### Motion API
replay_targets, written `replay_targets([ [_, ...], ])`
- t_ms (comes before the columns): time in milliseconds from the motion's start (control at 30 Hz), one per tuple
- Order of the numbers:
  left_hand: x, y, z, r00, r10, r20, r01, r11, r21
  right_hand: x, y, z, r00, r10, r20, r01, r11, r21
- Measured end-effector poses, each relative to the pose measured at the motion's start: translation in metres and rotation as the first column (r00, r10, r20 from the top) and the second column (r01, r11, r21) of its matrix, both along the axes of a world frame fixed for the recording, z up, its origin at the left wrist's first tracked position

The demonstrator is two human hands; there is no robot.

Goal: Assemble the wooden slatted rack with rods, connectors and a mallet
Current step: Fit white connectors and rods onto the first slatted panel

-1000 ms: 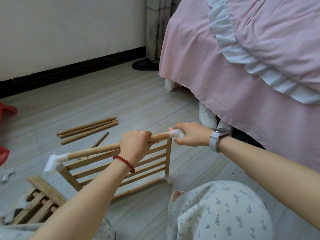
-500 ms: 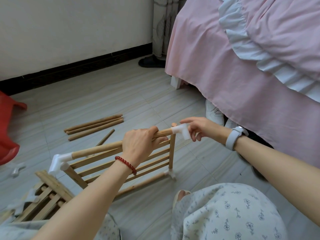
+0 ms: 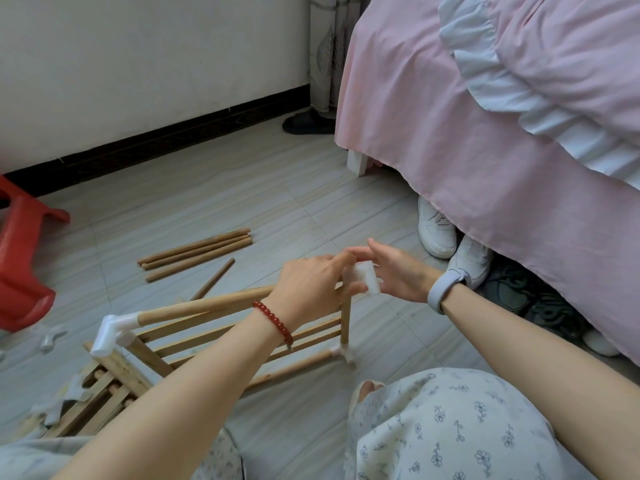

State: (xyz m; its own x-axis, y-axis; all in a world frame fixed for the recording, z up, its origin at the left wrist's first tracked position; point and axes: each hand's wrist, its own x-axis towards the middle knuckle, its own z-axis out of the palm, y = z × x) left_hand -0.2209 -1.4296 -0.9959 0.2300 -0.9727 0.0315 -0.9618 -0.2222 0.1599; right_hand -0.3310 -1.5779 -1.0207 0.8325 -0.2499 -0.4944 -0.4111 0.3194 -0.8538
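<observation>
- Nearest us, a knee in soft cotton printed with small flowers (image 3: 450, 427).
- Our left hand (image 3: 311, 289), a red bead bracelet (image 3: 273, 322) on its wrist, curls around the top rod (image 3: 204, 306), a smooth round pale-wood dowel.
- Our right hand (image 3: 398, 275), grey wristband (image 3: 445, 287) behind it, has its fingers loosely spread against a blocky white plastic connector (image 3: 365, 277) at the rod's right end; whether it pinches the connector we cannot tell.
- The slatted rack (image 3: 242, 341) stands on the floor just before us, flat thin slats between round posts, another white elbow connector (image 3: 110, 334) at its left corner.
- Farther off, loose rods (image 3: 197, 251) lie on grey wood-grain tiles (image 3: 207, 188).
- A glossy red plastic stool (image 3: 20, 258) stands left; a pink bed skirt (image 3: 450, 168) hangs right.
</observation>
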Motion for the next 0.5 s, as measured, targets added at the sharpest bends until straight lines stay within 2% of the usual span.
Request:
replay_targets([
  [100, 0.001, -0.008, -0.001, 0.999, 0.003, -0.045, -0.003, 1.0, -0.003, -0.002, 0.004, -0.001, 0.999, -0.043, -0.012, 0.043, 0.999, 0.011],
  [367, 0.018, -0.026, 0.004, 0.971, 0.119, -0.205, -0.089, 0.985, 0.149, -0.008, 0.008, -0.013, 0.999, -0.009, -0.042, 0.007, 0.998, -0.056],
  [500, 0.022, -0.033, 0.008, 0.936, 0.146, -0.32, -0.073, 0.971, 0.229, -0.007, 0.011, -0.009, 0.999, -0.016, -0.042, 0.012, 0.997, -0.08],
])
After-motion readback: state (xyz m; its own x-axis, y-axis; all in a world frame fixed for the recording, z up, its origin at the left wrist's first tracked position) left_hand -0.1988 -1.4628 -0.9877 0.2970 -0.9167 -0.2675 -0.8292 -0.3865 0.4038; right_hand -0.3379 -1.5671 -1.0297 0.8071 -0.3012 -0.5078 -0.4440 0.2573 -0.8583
